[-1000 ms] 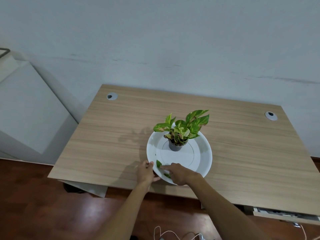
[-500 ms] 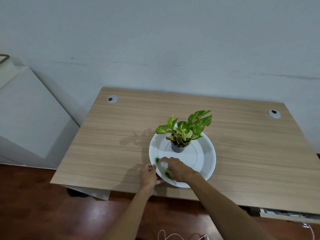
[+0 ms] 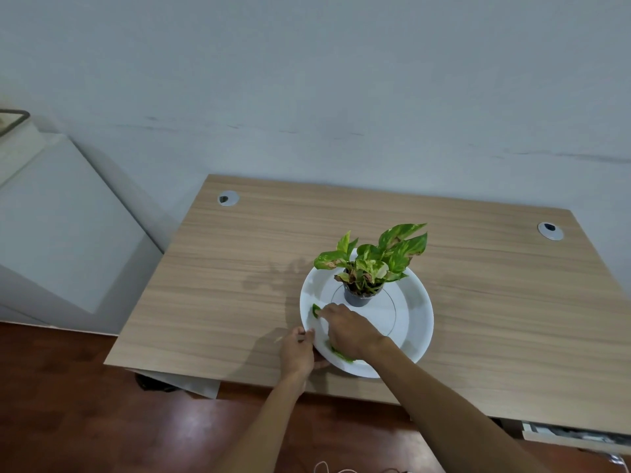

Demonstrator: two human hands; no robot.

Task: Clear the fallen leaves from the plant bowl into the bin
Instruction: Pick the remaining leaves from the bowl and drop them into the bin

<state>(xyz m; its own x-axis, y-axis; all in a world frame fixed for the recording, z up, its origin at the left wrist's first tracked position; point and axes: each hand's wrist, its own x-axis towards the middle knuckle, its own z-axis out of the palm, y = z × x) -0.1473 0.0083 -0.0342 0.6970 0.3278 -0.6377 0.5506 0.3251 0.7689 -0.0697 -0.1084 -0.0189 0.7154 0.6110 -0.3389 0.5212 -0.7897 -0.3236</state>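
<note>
A wide white bowl (image 3: 415, 322) sits on the wooden desk, with a small potted plant (image 3: 370, 264) in a dark pot at its middle. My left hand (image 3: 298, 353) grips the bowl's near-left rim. My right hand (image 3: 348, 331) lies inside the bowl, its fingertips on a green fallen leaf (image 3: 314, 310) at the left inner wall. Whether the fingers pinch that leaf or only touch it is unclear. Another green leaf (image 3: 341, 355) shows under the heel of that hand. No bin is in view.
The wooden desk (image 3: 218, 285) stands against a pale wall and has a cable grommet (image 3: 228, 198) at back left and another grommet (image 3: 550, 231) at back right. A white cabinet (image 3: 58, 230) stands to the left. The floor below is dark red wood.
My right hand has slid forward and left inside the bowl, from the near rim to the leaf on the left wall. My left hand has stayed on the rim.
</note>
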